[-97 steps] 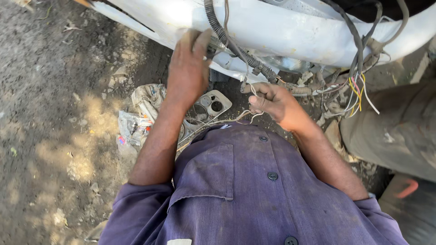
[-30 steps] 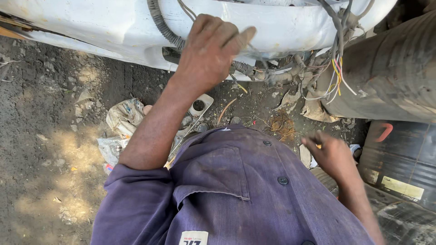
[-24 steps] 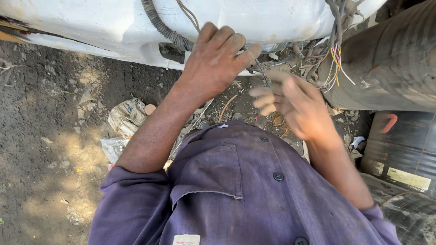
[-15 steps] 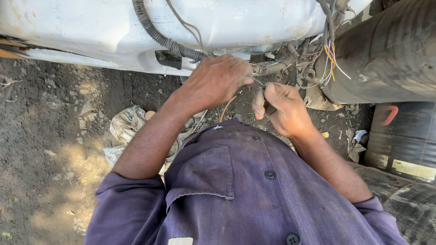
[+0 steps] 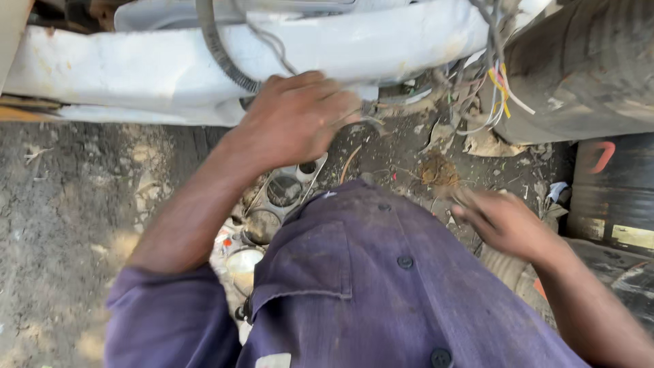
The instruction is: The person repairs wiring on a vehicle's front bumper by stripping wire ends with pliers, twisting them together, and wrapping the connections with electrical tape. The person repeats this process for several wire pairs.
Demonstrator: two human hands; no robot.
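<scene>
The panel (image 5: 136,68) is white, smudged grey. The hose (image 5: 216,51) is black and ribbed. Loose wires (image 5: 501,88) are yellow, white and red. The shirt (image 5: 381,286) is dusty purple with dark buttons. The ground (image 5: 61,204) is grey-brown.

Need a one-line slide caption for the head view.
Left hand grips the white panel edge by a corrugated hose; right hand hangs blurred above dirt.

- The left hand (image 5: 294,121) is stretched forward on a bare forearm, back upward, fingers curled down and closed against the lower edge of the dented white metal body panel (image 5: 136,68).
- The right hand (image 5: 501,221) hangs lower, well apart from that panel, fingers loosely bent, blurred, gripping nothing visible.
</scene>
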